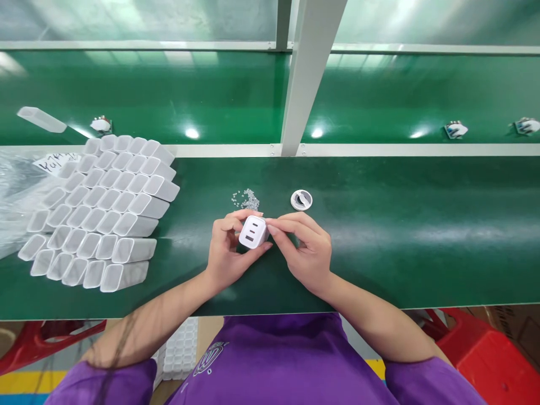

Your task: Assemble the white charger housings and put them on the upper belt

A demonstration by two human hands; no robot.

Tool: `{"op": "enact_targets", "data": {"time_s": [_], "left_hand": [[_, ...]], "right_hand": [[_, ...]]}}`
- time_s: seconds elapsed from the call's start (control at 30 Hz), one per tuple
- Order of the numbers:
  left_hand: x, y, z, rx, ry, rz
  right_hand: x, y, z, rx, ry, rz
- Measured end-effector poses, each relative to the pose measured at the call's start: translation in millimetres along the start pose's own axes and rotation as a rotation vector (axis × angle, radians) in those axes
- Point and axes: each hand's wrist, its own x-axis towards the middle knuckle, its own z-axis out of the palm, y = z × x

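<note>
My left hand (230, 243) is closed around a white charger casing (252, 232), whose face with several dark port slots is turned up toward me. At the casing's right edge, the thumb and forefinger of my right hand (304, 247) are pinched together; anything between those fingertips is too small or hidden to name. Just beyond the casing lies a scatter of tiny clear pieces (250, 201) on the green tabletop (379, 236). A round white roll (301, 200) with a grey centre sits behind my right hand.
Many white hollow casings (109, 197) are stacked on their sides at the left, beside a clear plastic bag (19, 197) and a handwritten label (55, 163). A pale upright post (306, 79) rises behind the bench. Red stools (485, 349) flank me below the table edge.
</note>
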Motion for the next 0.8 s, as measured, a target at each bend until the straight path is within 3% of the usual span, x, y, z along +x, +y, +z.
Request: {"op": "enact_targets", "data": {"time_s": [0.2, 0.5, 0.63, 0.8], "left_hand": [[0.2, 1.0, 0.1, 0.028, -0.002, 0.031], [1.8, 0.0, -5.7, 0.112, -0.029, 0.095], [2.4, 1.0, -8.6, 0.245, -0.004, 0.112], [3.9, 1.5, -9.9, 0.267, 0.012, 0.174]], "right_hand": [[-1.5, 1.9, 0.9, -0.091, 0.022, -0.118], [-4.1, 4.1, 3.5, -0.060, 0.021, -0.141], [-7.0, 3.3, 5.5, -0.050, 0.014, -0.126], [-4.1, 0.6, 1.6, 0.073, -0.018, 0.022]]}}
